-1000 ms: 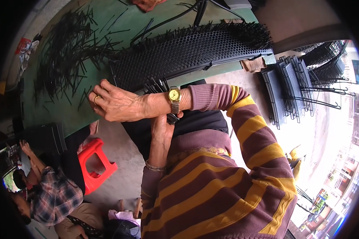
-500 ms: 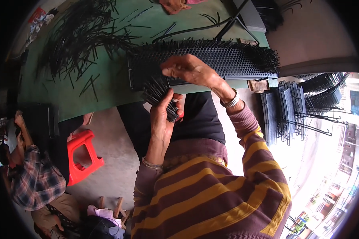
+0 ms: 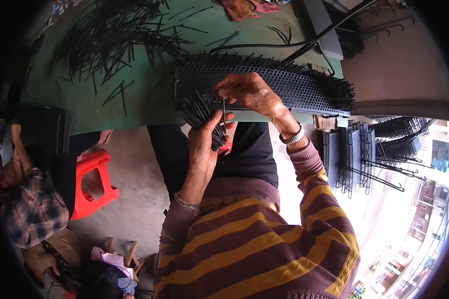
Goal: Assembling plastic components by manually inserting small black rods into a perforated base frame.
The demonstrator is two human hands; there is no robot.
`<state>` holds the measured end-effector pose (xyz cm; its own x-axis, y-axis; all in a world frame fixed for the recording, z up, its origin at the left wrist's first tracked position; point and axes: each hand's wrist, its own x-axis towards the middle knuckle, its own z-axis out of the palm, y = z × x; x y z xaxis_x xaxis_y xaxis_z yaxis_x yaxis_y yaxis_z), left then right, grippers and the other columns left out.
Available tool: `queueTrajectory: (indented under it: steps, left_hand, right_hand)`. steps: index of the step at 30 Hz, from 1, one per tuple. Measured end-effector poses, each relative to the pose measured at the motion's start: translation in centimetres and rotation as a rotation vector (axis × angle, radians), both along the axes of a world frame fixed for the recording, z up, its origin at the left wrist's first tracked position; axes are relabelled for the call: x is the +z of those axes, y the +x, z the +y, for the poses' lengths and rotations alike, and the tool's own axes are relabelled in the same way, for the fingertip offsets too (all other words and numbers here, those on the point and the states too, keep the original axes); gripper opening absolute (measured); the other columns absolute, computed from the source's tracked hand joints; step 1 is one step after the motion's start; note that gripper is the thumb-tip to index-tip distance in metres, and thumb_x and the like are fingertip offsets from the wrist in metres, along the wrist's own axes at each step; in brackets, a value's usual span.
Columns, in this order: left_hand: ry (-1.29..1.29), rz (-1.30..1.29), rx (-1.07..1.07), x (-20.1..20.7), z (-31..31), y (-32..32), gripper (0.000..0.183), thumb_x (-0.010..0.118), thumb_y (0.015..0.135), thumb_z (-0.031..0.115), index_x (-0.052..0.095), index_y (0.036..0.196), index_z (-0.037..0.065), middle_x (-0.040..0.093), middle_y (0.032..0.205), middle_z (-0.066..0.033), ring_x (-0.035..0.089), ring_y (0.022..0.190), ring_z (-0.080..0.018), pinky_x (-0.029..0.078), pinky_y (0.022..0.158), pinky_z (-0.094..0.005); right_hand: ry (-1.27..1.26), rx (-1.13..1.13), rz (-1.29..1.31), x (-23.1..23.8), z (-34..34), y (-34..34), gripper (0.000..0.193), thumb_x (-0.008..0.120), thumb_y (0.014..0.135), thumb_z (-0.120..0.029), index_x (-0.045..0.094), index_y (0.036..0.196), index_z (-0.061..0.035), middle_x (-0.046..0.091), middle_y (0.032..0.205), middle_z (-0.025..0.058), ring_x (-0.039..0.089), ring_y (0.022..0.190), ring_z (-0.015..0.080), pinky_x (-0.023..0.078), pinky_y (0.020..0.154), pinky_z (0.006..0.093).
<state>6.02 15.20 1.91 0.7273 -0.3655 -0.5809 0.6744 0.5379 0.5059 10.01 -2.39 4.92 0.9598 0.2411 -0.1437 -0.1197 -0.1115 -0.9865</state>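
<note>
Left hand (image 3: 202, 141) wraps the black strip bundle (image 3: 199, 110) at frame centre; right hand (image 3: 255, 94), fingers narrowed, apparently pinches one strip (image 3: 223, 110) by the perforated panel (image 3: 289, 85); slack left grip could spill the rest.

A bundle of thin black sticks (image 3: 198, 110) is held in the left hand (image 3: 203, 144), tilted, its upper ends spread. One single stick (image 3: 224, 112) points downward from the right hand (image 3: 252, 93). Just beyond this hand lies a long black perforated panel (image 3: 279, 82), with many black bristles (image 3: 341, 92) standing along its far edge.
</note>
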Motion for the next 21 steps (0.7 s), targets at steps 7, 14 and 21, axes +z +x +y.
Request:
queueTrajectory:
  steps: [7,14,21]
  left_hand:
    - [0.054,-0.036,-0.001,0.1,0.1,-0.1,0.034,0.073,0.086,0.024,0.062,0.11,0.004,0.07,0.095,-0.0114,0.068,0.082,-0.0205,0.053,0.055,-0.0301]
    - [-0.071,0.109,0.052,-0.4,0.1,0.1,0.029,0.069,0.089,0.027,0.059,0.107,0.007,0.066,0.104,-0.0125,0.064,0.099,-0.0281,0.054,0.084,-0.0495]
    - [-0.217,0.116,0.042,-1.3,-0.4,-0.5,0.032,0.064,0.093,0.025,0.057,0.118,0.007,0.064,0.105,-0.0131,0.063,0.101,-0.0267,0.051,0.091,-0.0484]
  right_hand:
    - [-0.197,0.025,0.086,2.1,0.6,0.2,0.013,0.061,0.092,-0.01,0.067,0.097,0.0013,0.066,0.083,0.0031,0.063,0.076,0.0096,0.05,0.069,0.0234]
    - [-0.267,-0.351,-0.338,3.2,0.8,2.0,0.01,0.055,0.095,-0.004,0.06,0.099,0.0039,0.068,0.084,0.0079,0.067,0.076,0.012,0.053,0.07,0.0252]
    - [-0.387,-0.47,-0.557,0.6,2.4,5.4,0.008,0.056,0.094,-0.005,0.059,0.098,0.0008,0.07,0.084,0.0079,0.07,0.077,0.0136,0.055,0.068,0.0254]
